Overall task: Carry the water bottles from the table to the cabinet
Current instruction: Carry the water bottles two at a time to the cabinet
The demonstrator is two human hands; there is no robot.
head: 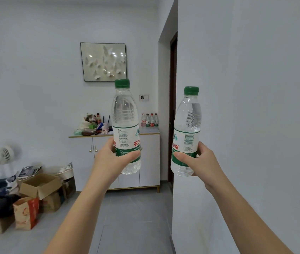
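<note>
Left hand (112,160) wrapped low round left bottle (125,114), right hand (198,158) likewise round right bottle (186,125), both upright in mid-air, cabinet (149,162) far ahead; risks: low grips letting a top-heavy bottle tip or slip, right bottle clipping the near wall (237,107) on the right.

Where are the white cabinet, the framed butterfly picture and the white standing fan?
white cabinet (150,162), head view, right door panel
framed butterfly picture (103,61), head view, its middle
white standing fan (6,154), head view, round head
</note>
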